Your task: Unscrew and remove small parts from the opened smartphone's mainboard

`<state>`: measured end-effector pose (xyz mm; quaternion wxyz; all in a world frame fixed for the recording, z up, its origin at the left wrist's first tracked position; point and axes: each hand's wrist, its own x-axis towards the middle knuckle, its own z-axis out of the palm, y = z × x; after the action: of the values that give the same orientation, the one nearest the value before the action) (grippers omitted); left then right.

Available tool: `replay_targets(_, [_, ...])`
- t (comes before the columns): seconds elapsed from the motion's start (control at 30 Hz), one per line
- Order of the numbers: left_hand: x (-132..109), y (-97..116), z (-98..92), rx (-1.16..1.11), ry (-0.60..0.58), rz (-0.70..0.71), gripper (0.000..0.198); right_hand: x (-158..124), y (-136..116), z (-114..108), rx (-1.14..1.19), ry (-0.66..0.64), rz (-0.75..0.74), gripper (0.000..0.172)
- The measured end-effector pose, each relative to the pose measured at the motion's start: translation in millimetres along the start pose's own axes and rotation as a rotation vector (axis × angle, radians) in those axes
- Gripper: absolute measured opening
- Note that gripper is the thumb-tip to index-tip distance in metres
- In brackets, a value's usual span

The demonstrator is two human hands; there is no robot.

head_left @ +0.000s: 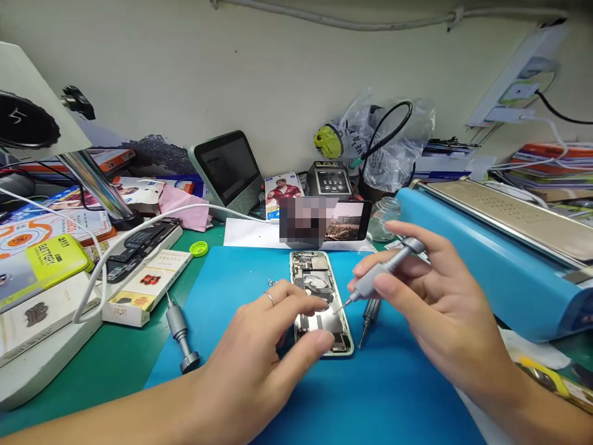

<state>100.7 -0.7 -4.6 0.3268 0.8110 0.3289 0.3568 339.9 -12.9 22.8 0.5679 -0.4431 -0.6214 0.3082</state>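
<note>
An opened smartphone (319, 281) lies on the blue mat with its inner parts showing. My right hand (438, 293) grips a grey precision screwdriver (374, 278) between thumb and fingers, its index finger by the cap. The tip points down over the phone's right side; whether it touches cannot be made out. Over the phone's lower left hovers my left hand (278, 337), thumb and index finger apart, with nothing visible between them. Right of the phone lies a dark screwdriver (369, 318). Tiny metal parts (273, 282) sit left of it, partly behind my left hand.
A second grey screwdriver (178, 334) lies at the mat's left edge. Behind the mat, a phone (349, 220) playing video leans near a glass jar (385, 217). A blue machine (482, 266) bounds the right side. Boxes, a white cable (139, 232) and a metal stand (95, 185) crowd the left.
</note>
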Motion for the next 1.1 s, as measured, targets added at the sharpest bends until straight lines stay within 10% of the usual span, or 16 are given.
replay_targets(1.1, [-1.6, -3.0, 3.8, -0.136, -0.061, 0.053, 0.019, -5.5, -5.1, 8.9, 0.023, -0.064, 0.066, 0.041])
